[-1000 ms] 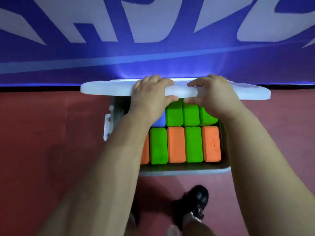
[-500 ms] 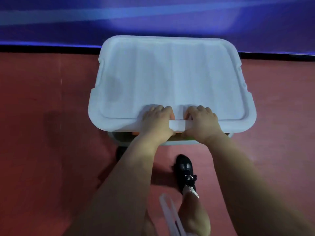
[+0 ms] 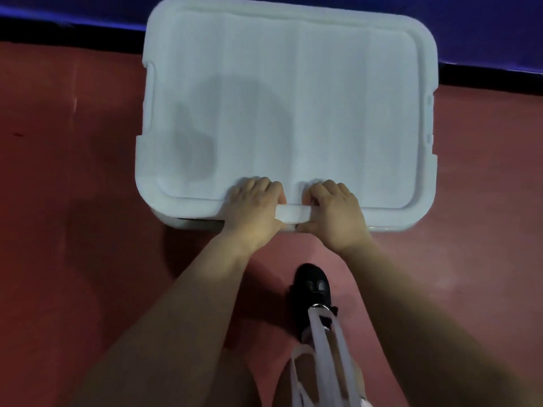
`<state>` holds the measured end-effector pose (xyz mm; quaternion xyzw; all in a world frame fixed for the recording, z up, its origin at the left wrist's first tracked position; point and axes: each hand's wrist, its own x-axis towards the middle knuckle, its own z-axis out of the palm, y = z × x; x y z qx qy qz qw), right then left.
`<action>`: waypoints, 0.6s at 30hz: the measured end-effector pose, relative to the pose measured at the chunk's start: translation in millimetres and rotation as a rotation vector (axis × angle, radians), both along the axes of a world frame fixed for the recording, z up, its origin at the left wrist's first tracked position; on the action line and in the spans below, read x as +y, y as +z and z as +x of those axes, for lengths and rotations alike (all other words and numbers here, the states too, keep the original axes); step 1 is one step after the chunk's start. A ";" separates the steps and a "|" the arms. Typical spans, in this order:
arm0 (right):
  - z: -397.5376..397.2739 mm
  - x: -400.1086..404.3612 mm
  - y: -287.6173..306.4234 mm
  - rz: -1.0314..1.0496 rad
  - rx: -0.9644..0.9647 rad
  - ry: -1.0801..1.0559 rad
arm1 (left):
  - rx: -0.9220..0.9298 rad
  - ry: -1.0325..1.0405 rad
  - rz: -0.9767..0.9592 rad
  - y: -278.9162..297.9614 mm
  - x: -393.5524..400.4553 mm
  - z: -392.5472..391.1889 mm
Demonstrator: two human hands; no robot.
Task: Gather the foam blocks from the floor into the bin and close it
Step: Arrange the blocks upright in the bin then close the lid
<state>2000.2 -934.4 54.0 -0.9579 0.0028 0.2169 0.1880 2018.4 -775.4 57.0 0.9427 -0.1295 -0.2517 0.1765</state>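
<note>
Left hand [image 3: 252,211] curled over the near edge of the lid [image 3: 293,107], fingers on top, thumb tucked under the rim: a firm grip. Right hand [image 3: 333,214] just beside it, gripping the same way, with a short stretch of white rim showing between the two. Both wrists close together at the middle of the near side.

Lid lying flat across the bin [image 3: 191,223], covering it almost completely; only a thin dark strip of the bin's wall visible under the near left corner. No foam blocks in sight, neither on the floor [image 3: 73,201] nor through the lid, so presumably all inside. Bin standing on the red floor, far side near the dark skirting and blue wall [image 3: 484,24].

Lid probably light, thin moulded plastic, stiff enough to hold shape yet likely to flex at the middle under pressure. Smooth surface, likely somewhat slippery; raised rim the sensible place for a hold. Probably better pressed down at the corners and along the short sides, where notches suggest latches, than at the centre alone. Cannot tell whether the rim has seated all round. Contents soft and light, unlikely to resist.

Black shoe [image 3: 311,286] on the floor below the hands, white straps [image 3: 323,342] hanging above it.
</note>
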 end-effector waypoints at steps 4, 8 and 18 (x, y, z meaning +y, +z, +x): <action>-8.6 -5.1 -2.6 0.009 0.042 0.044 | -0.058 -0.100 0.000 -9.2 0.9 -10.9; -6.8 -4.0 9.5 0.127 0.112 -0.020 | -0.034 -0.128 -0.069 -6.8 5.8 -11.6; 91.1 99.7 20.6 0.116 -0.261 0.298 | -0.352 0.484 0.065 6.0 111.2 51.5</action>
